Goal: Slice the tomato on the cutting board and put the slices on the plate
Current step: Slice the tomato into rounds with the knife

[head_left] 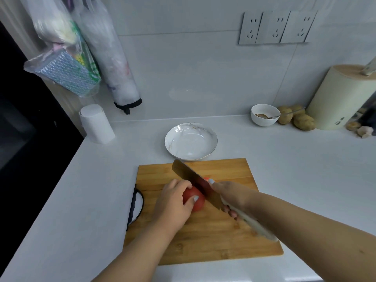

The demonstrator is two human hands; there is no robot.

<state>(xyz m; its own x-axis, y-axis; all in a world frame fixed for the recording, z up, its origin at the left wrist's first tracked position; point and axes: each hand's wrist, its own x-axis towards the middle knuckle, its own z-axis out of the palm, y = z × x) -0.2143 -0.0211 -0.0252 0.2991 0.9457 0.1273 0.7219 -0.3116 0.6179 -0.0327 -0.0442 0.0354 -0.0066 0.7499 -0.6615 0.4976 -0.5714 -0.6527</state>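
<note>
Kitchen bench: I'm clamping the soft, slippery tomato (194,200) w/ left hand (173,202), right hand (232,195) gripping knife (195,183) handle.

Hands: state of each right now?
Left hand: closed over the tomato, steadying it on the cutting board.
Right hand: closed on the knife handle, blade against the tomato.

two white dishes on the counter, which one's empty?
The wide shallow plate just behind the cutting board. The small deep bowl by the potatoes holds brown food and a spoon.
</note>
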